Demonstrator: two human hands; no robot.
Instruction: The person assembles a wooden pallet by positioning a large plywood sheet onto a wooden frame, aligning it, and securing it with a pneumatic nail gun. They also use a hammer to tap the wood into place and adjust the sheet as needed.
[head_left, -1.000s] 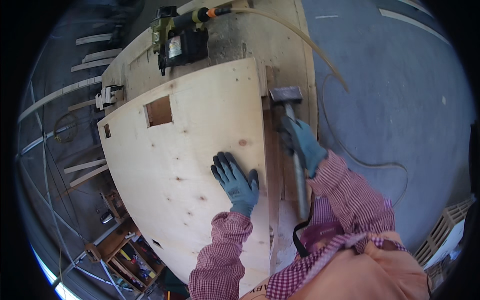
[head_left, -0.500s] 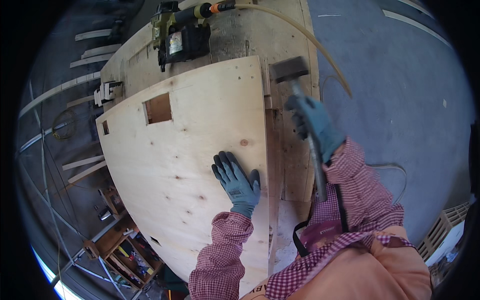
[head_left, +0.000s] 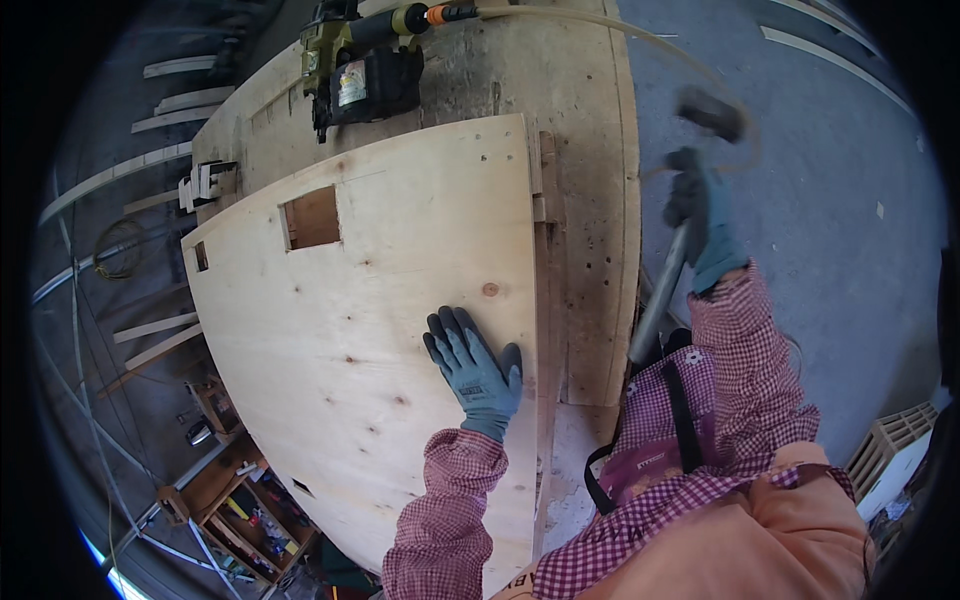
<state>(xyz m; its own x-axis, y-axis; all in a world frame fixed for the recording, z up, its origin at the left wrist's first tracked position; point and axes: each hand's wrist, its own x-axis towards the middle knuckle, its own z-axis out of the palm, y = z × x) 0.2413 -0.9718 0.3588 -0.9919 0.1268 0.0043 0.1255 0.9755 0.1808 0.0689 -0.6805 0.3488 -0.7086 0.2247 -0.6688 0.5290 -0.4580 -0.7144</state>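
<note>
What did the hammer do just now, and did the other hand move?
The right hand swung the hammer up and out to the right, off the strip at the plywood sheet's edge; its head is now raised and blurred. The left hand stayed flat on the sheet, and the nail gun stayed put.

We see the hammer (head_left: 690, 190) only as a smear: its head, out to the right of the plywood panel (head_left: 380, 330), is blurred, and the right hand (head_left: 705, 225) covers the upper shaft, so we cannot make out the grip. The left hand (head_left: 475, 370) hides the patch of panel under its palm. Below the panel, its near end runs behind the checked sleeve (head_left: 440, 520). Above the panel, the nail gun (head_left: 360, 65) is cut off at the top edge. Left of the panel, the small tools in the wooden tray (head_left: 245, 510) are too small for us to tell.
</note>
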